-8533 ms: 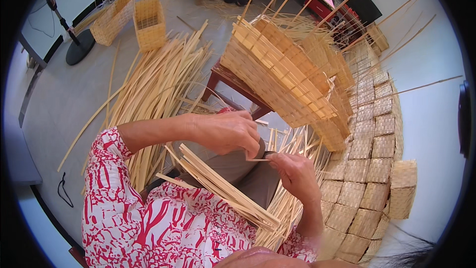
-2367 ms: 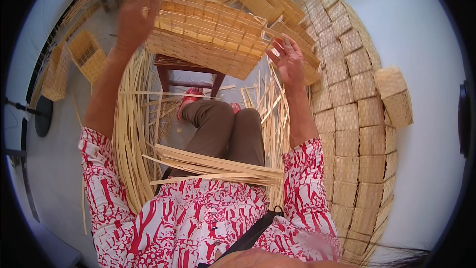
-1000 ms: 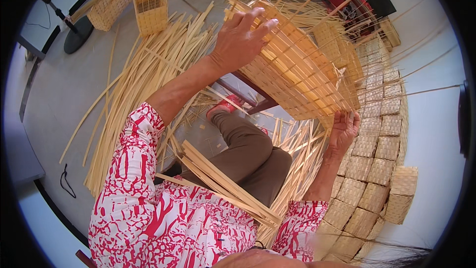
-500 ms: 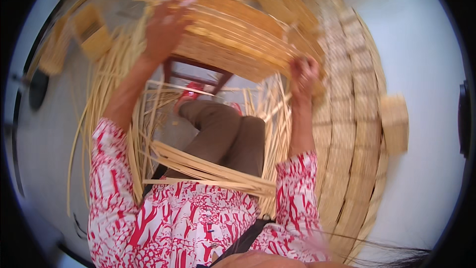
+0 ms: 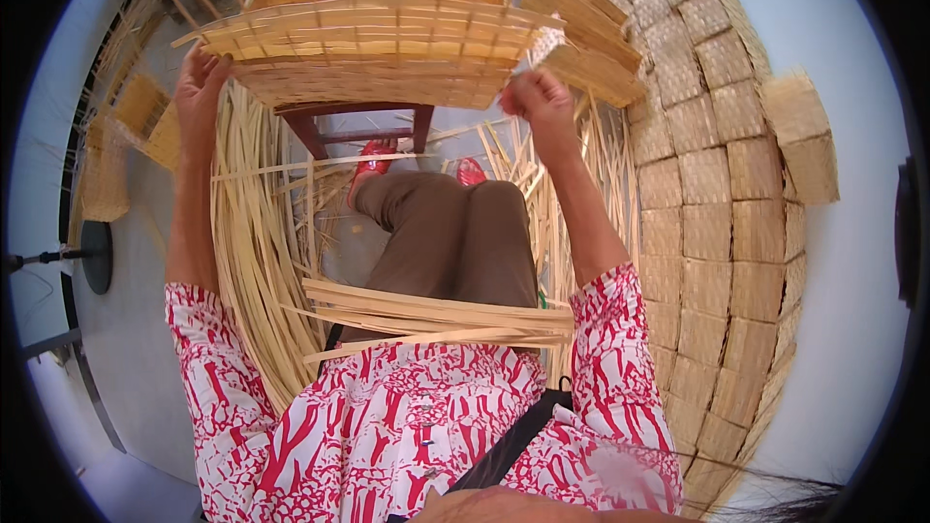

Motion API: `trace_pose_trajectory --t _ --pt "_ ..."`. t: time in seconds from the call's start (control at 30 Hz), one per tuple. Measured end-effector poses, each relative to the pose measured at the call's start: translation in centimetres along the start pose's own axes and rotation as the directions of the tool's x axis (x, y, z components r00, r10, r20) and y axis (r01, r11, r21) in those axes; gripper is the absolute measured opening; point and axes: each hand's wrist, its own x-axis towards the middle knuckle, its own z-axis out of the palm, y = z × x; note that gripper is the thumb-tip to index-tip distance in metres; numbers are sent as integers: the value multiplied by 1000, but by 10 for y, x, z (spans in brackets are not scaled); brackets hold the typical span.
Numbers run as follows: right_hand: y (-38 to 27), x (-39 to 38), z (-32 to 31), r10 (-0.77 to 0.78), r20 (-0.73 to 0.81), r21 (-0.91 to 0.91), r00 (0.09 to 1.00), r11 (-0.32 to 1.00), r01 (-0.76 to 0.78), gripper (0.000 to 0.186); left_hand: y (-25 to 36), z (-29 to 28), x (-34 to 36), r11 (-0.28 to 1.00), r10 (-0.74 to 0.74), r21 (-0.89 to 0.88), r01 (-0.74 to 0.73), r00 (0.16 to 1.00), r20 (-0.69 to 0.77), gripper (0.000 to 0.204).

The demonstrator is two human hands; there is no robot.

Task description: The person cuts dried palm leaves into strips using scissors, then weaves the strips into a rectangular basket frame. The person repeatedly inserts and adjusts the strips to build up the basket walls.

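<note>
Grey floor point(image 5: 136, 368) lies crowded with loose pale bamboo strips point(image 5: 257, 261) and stacked woven square baskets point(image 5: 717, 194). Above a red wooden stool point(image 5: 358, 126), the half-woven tan bamboo basket point(image 5: 378, 34) is gripped by the left hand point(image 5: 201, 87) and right hand point(image 5: 542, 107) at opposite edges.

Straw-yellow woven basket point(image 5: 373, 39), red-and-white patterned shirt point(image 5: 407, 426), brown trousers point(image 5: 450, 232), dark red stool point(image 5: 358, 126).
</note>
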Motion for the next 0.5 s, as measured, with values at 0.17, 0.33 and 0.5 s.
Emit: trace_pose_trajectory --t 0.17,0.33,0.5 --pt "10 5 55 -20 141 -103 990 994 35 23 -10 -16 1 989 59 -143 -45 994 94 14" --pt "12 46 81 30 143 -169 989 986 -6 46 54 -16 -75 946 112 281 -160 977 180 12" --pt "-2 74 135 114 332 -135 937 988 -72 63 98 23 -119 622 416 531 -576 817 399 25"
